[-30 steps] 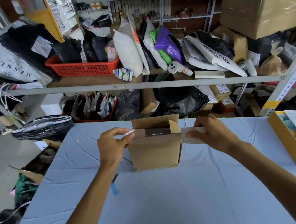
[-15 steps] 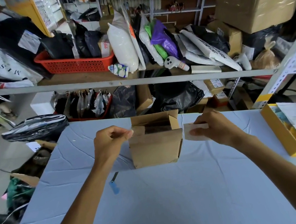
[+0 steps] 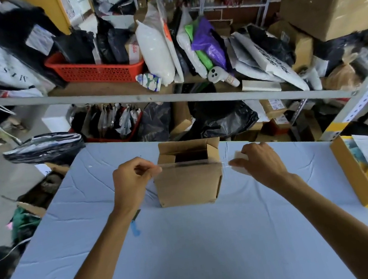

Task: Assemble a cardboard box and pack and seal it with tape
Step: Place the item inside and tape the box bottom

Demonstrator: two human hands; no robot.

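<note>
A small brown cardboard box stands on the pale blue table, its top flaps up and a dark opening showing. A strip of clear tape stretches across the box's near top edge. My left hand pinches the strip's left end just left of the box. My right hand grips a whitish tape roll at the box's right side; most of the roll is hidden by my fingers.
A blue-handled cutter lies on the table under my left forearm. A yellow tray with papers sits at the right edge. Beyond the table stand metal shelves crowded with bags, a red basket and cartons.
My hands have drawn apart, pulling a longer strip of clear tape out across the box's top edge. The box has stayed in place.
</note>
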